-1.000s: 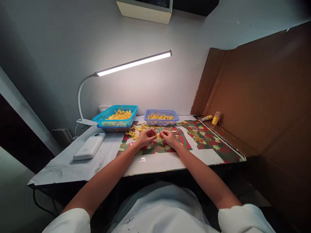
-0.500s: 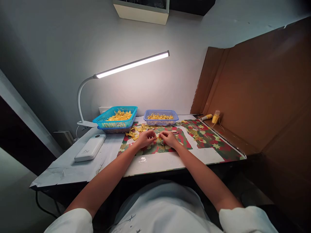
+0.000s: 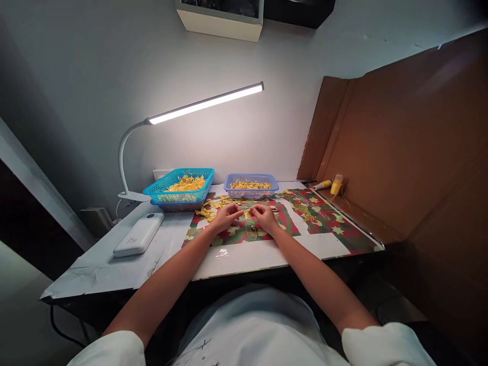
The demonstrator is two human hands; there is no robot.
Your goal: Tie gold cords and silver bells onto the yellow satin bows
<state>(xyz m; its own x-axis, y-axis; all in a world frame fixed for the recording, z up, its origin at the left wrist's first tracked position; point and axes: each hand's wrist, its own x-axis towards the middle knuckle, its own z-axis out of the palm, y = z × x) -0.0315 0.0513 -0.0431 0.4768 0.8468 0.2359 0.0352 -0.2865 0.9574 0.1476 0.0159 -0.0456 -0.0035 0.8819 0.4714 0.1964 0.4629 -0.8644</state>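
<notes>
The landmark is the patterned sheet [image 3: 284,235], red, green and tan, on the white desk [image 3: 95,274]. Farthest left of it lies a white power bank [image 3: 139,234], flat on the desk. Behind that, also left of the sheet, stands the desk lamp [image 3: 206,104], its lit bar reaching over the area behind the sheet. At the sheet's far left corner a turquoise basket [image 3: 183,195] of yellow pieces [image 3: 187,184] sits on a darker blue basket [image 3: 179,206].

Yellow ribbon pieces [image 3: 224,203] lie loose on the sheet's far left part. In front of them, over the sheet's middle, the left hand [image 3: 226,217] is nearly closed, its thumb and fingertips pinching a small yellow piece [image 3: 246,214]. A thin cord loop [image 3: 251,237] hangs or lies below this piece, over the sheet; which, I cannot tell. The lavender basket [image 3: 250,193], holding gold-coloured pieces [image 3: 249,184], stands at the sheet's far edge. The right hand [image 3: 264,217], over the middle too, has its fingers curled and pinches the same piece from the other side.

Gold strands [image 3: 306,212] lie on the sheet's right part. Beyond its far right edge are a yellow spool on its side [image 3: 323,185] and an upright yellow spool [image 3: 336,185], near a cardboard panel [image 3: 400,137].
</notes>
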